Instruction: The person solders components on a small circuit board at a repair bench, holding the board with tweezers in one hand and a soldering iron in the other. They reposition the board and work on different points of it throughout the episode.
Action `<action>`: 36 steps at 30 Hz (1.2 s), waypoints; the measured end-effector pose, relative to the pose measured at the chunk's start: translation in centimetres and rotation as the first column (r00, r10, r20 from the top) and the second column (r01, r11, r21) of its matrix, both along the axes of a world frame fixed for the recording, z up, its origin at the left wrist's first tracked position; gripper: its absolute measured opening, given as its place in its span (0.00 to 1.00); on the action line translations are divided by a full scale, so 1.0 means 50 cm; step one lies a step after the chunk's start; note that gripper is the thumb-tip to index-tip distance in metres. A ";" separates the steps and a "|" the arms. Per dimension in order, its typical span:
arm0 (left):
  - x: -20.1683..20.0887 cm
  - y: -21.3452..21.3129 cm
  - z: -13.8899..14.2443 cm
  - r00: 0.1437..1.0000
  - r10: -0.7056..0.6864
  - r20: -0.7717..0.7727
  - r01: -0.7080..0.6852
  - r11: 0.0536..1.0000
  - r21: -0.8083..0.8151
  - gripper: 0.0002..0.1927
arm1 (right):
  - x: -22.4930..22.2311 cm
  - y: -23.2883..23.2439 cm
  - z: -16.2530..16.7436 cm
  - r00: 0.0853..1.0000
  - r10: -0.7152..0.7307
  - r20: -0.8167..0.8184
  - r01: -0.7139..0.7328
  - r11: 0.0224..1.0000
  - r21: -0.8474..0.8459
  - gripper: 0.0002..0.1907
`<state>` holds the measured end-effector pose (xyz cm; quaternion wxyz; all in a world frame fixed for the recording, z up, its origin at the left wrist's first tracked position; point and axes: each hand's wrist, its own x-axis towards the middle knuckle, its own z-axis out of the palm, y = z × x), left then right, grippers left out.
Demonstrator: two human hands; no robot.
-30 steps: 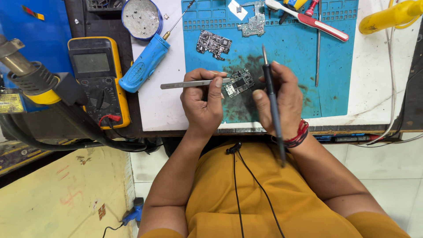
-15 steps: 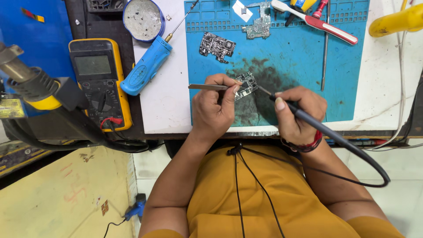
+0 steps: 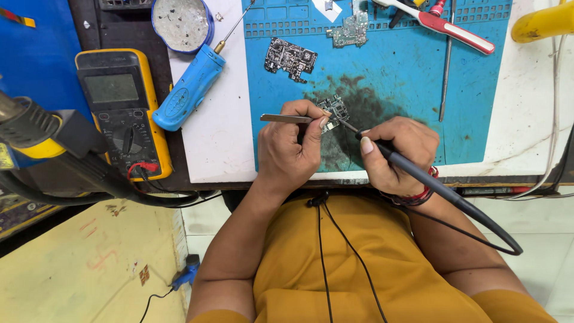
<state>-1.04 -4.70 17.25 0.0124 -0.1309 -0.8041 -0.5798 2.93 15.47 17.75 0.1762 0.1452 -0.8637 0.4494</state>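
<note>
My left hand (image 3: 291, 146) grips metal tweezers (image 3: 286, 118), their tip at a small dark circuit board (image 3: 335, 109) lying on a sooty patch of the blue work mat (image 3: 394, 72). My right hand (image 3: 399, 152) holds a black soldering iron (image 3: 418, 173) like a pen. Its tip touches the same small board from the right. The iron's black cable loops off to the right past my wrist.
A yellow multimeter (image 3: 122, 110), a blue-handled tool (image 3: 188, 90) and a round tin (image 3: 181, 23) sit left of the mat. Two more circuit boards (image 3: 290, 58) lie farther back. Red-handled pliers (image 3: 454, 30) and a thin rod (image 3: 445, 72) rest at back right. A hot-air nozzle (image 3: 36, 134) juts in at left.
The right hand swung the soldering iron from upright down to a slant, tip onto the small board. The left hand stayed on the board with the tweezers.
</note>
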 end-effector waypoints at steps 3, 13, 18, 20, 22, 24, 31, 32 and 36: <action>0.001 -0.001 0.001 1.000 0.001 -0.005 -0.001 1.000 -0.011 0.04 | 0.001 0.000 -0.001 1.000 0.001 0.000 -0.001 1.000 0.003 0.04; -0.003 0.002 -0.002 1.000 -0.007 -0.003 0.007 1.000 -0.001 0.03 | -0.001 -0.001 -0.004 1.000 -0.011 -0.020 0.011 1.000 -0.005 0.05; -0.003 0.003 -0.005 0.999 -0.001 -0.039 0.001 1.000 -0.009 0.03 | 0.000 0.000 -0.004 1.000 -0.007 -0.015 0.007 1.000 -0.004 0.04; -0.003 0.003 -0.005 0.999 0.000 -0.047 0.000 1.000 -0.007 0.03 | -0.001 -0.001 -0.005 1.000 -0.008 -0.016 0.008 1.000 -0.011 0.04; 0.000 0.001 -0.003 0.999 0.002 -0.036 -0.002 1.000 0.000 0.03 | 0.000 -0.001 -0.005 1.000 -0.009 -0.021 0.009 1.000 -0.006 0.04; 0.000 0.001 -0.003 1.000 0.003 -0.028 -0.004 1.000 -0.006 0.04 | 0.001 -0.001 -0.005 1.000 -0.015 -0.023 0.014 1.000 -0.005 0.04; -0.001 0.002 -0.004 0.999 0.007 -0.046 -0.007 1.000 -0.019 0.04 | 0.001 -0.003 -0.005 1.000 -0.016 -0.021 0.016 1.000 0.001 0.04; -0.001 0.002 -0.004 0.999 0.006 -0.040 -0.007 1.000 -0.016 0.04 | 0.001 -0.003 -0.005 1.000 -0.014 -0.017 0.014 1.000 0.002 0.05; -0.002 0.002 -0.005 0.999 0.002 -0.034 -0.003 1.000 -0.015 0.04 | 0.000 -0.002 -0.005 1.000 -0.014 -0.022 0.014 1.000 0.011 0.04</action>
